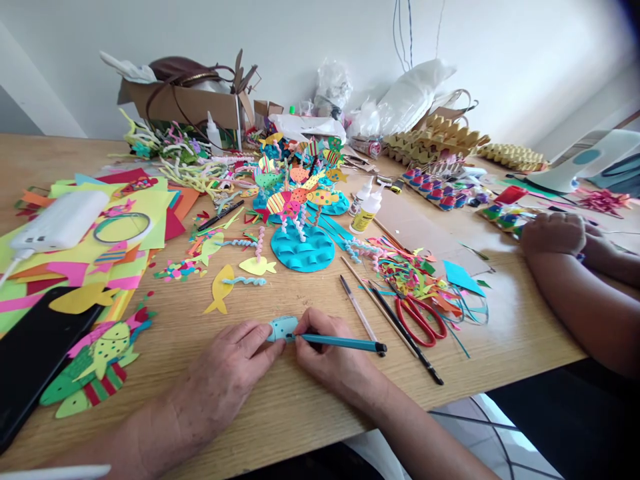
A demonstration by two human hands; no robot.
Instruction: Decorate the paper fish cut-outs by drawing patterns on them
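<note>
A small light-blue paper fish (pixel 283 328) with dark dots lies on the wooden table (pixel 300 293). The fingertips of my left hand (pixel 235 357) pinch its left end against the surface. From the right, my right hand (pixel 333 353) grips a teal felt-tip pen (pixel 345 343), its tip at the fish. Above my hands are a yellow paper fish (pixel 223 288) and a pale yellow-green one (pixel 257 266), with twisted pipe cleaners by them. Behind them, a blue scalloped base (pixel 303 248) carries colourful paper fish on curled stems.
Red scissors (pixel 421 321), brushes and paper scraps (pixel 415 277) lie to the right. Glue bottles (pixel 367 212) stand mid-table. At left are coloured sheets (pixel 127 233), a black phone (pixel 30 353) and a white power bank (pixel 60 220). Another person's forearms (pixel 575 293) rest at right.
</note>
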